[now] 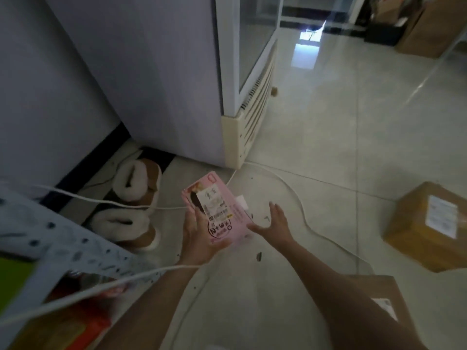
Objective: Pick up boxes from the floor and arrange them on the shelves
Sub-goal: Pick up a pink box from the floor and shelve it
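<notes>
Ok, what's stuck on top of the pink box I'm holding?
A white shipping label with barcodes covers the middle of the pink box held by the left hand. The printed picture under the label is hidden.

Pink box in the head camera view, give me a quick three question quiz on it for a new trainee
1. True or false: the left hand holds the pink box.
2. The right hand is: A) open beside the box, B) gripping the brown carton, C) out of view.
3. Fill in: fur-lined ______ sit by the wall.

Key: 1 true; 2 A; 3 slippers.
</notes>
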